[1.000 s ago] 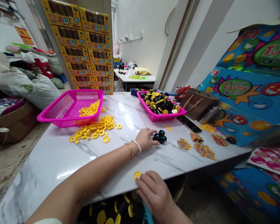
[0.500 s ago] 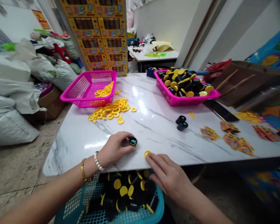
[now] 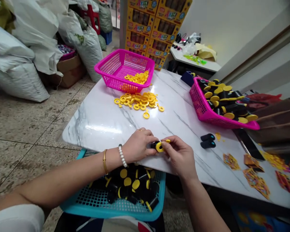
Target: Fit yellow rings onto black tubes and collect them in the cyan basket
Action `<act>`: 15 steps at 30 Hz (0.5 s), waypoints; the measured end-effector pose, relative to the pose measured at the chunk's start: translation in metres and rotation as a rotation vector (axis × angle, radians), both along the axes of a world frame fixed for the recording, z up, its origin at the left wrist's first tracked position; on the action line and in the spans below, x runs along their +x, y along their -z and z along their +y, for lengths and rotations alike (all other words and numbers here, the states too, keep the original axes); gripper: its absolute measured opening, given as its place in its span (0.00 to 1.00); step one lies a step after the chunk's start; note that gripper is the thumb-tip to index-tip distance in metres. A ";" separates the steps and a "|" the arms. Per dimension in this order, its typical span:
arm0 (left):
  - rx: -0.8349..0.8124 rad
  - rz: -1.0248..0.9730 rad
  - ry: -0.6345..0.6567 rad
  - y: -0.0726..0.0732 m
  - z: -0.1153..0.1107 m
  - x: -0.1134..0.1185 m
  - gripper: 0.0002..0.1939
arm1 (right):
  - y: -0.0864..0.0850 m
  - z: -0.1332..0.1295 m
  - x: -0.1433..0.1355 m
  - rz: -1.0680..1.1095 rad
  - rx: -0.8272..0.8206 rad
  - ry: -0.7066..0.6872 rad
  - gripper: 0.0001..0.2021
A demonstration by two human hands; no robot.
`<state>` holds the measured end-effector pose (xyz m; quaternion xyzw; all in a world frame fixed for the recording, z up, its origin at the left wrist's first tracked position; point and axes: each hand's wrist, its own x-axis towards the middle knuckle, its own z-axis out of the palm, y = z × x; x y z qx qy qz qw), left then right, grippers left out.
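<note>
Now lifted at the near edge of the table, the yellow ring is pinched in the right hand, seemingly meeting the black tube gripped by the left hand

From our right hand: 12 o'clock, free passage, tabletop | 11 o'clock, yellow rings obstruct | 2 o'clock, black cylinders obstruct

The worktop looks smooth, glossy, marble-veined — yellow rings, black cylinders and pink baskets seem plastic, the bangle shiny metal, the sacks creased, woven-looking plastic.
</note>
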<state>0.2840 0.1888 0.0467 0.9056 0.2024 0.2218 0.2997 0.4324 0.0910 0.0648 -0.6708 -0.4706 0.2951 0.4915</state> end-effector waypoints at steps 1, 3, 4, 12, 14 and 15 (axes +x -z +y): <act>-0.002 0.003 -0.005 0.000 0.000 0.000 0.15 | 0.000 0.004 0.000 0.056 -0.027 0.008 0.10; 0.001 0.011 -0.014 0.000 -0.001 0.001 0.15 | -0.001 0.008 -0.001 0.136 -0.070 0.023 0.11; 0.008 0.017 -0.018 0.000 -0.001 0.001 0.15 | -0.001 0.009 -0.002 0.161 -0.088 0.031 0.12; 0.005 0.055 -0.027 -0.006 -0.006 0.002 0.17 | -0.003 0.009 -0.003 0.220 -0.171 -0.021 0.14; -0.056 0.042 -0.038 -0.010 -0.006 0.003 0.19 | -0.001 0.009 -0.003 0.224 -0.175 -0.045 0.13; -0.092 0.037 -0.038 -0.011 -0.006 0.003 0.19 | 0.000 0.009 -0.002 0.228 -0.175 -0.059 0.13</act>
